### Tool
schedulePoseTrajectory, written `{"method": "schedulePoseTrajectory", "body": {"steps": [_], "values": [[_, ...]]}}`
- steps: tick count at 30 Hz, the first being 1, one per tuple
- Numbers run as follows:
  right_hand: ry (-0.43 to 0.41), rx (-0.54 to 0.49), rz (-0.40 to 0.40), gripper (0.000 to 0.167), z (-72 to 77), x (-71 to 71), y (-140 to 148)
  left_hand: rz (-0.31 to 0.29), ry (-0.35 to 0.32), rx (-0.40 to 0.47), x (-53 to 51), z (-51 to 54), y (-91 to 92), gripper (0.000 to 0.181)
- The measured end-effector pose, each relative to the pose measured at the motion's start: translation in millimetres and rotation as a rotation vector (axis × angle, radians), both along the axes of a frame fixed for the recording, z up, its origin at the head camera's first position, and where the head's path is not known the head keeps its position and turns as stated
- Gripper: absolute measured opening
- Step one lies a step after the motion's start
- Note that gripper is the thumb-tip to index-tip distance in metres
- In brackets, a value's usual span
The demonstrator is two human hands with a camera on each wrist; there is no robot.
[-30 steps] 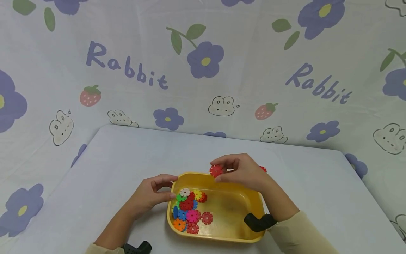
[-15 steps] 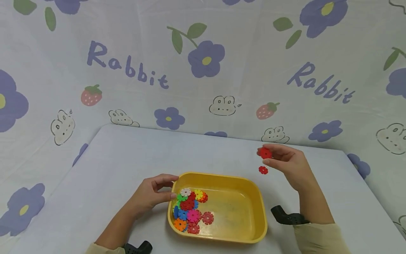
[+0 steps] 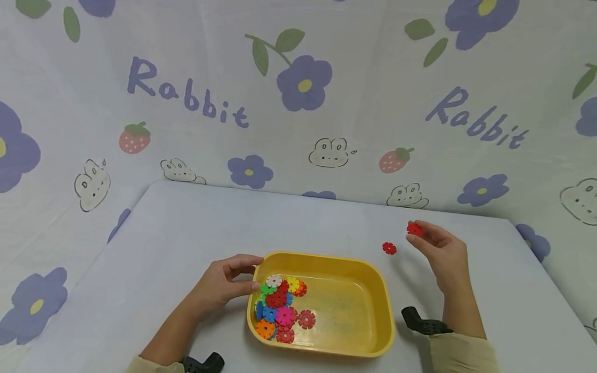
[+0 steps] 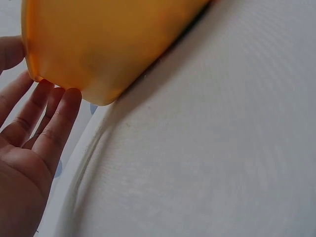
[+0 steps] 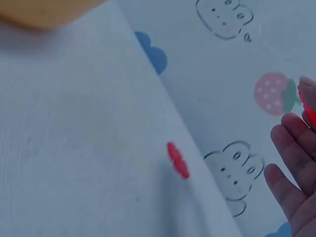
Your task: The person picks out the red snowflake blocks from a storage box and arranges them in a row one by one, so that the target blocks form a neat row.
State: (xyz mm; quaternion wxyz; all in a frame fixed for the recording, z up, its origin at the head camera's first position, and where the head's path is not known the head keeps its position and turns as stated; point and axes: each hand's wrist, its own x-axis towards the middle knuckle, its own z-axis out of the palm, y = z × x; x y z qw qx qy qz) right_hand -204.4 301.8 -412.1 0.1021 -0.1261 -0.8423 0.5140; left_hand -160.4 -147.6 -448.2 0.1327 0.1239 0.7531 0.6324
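In the head view, the right hand (image 3: 445, 256) pinches a red snowflake disc (image 3: 413, 230) between thumb and fingertips, above the table's right part. A second red snowflake disc (image 3: 389, 248) lies on the table to its left; the right wrist view shows that loose disc (image 5: 177, 160) too. The left hand (image 3: 224, 285) grips the left rim of a yellow plastic tray (image 3: 345, 351), thumb at the rim and fingers against the outer wall. Several snowflake discs (image 3: 276, 298) in white, green, yellow, red, blue, pink and orange are heaped in the tray's left end.
A white-covered table (image 3: 224, 223) spreads around the tray. Behind it hangs a pale cloth (image 3: 196, 145) printed with flowers, strawberries and rabbits. A black wrist mount (image 3: 424, 322) sits on the right wrist, another black mount (image 3: 203, 362) on the left.
The right hand has moved from above the tray rightward past the loose red disc, carrying the pinched red disc. The left hand and tray have stayed put.
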Motion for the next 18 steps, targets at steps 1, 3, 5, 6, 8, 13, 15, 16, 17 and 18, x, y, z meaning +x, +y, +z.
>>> {"method": "schedulePoseTrajectory", "body": {"steps": [1,3,5,6,8,13,15,16,17,18], "values": [[-0.022,0.009,-0.005,0.063,-4.3,-1.3,1,0.001,0.001,-0.002,0.2,0.1,-0.1,0.045],[-0.058,0.026,-0.008,0.062,-12.6,-3.9,3,0.002,0.002,-0.006,0.5,0.3,-0.5,0.044],[-0.086,0.037,-0.006,0.06,-19.6,-5.9,5,0.001,0.004,-0.008,0.6,0.6,-0.5,0.044],[-0.096,0.037,-0.003,0.059,-22.8,-6.9,6,0.0,0.006,-0.01,0.8,1.0,-0.5,0.044],[-0.118,0.055,0.005,0.057,-28.3,-8.5,9,0.002,0.006,-0.014,1.5,1.7,-0.5,0.044],[-0.167,0.092,0.033,0.061,-37.8,-10.2,14,0.006,0.004,-0.017,2.8,3.2,0.3,0.044],[-0.182,0.104,0.047,0.064,-40.5,-10.4,15,0.01,0.002,-0.016,3.0,3.2,0.7,0.043],[-0.187,0.11,0.054,0.065,-41.5,-10.3,15,0.013,0.0,-0.016,3.1,3.1,0.9,0.043],[-0.191,0.124,0.061,0.065,-42.6,-10.3,16,0.015,0.0,-0.017,3.3,2.9,1.0,0.043],[-0.193,0.135,0.067,0.065,-43.7,-10.4,16,0.017,-0.001,-0.017,3.5,2.5,1.0,0.043]]}}
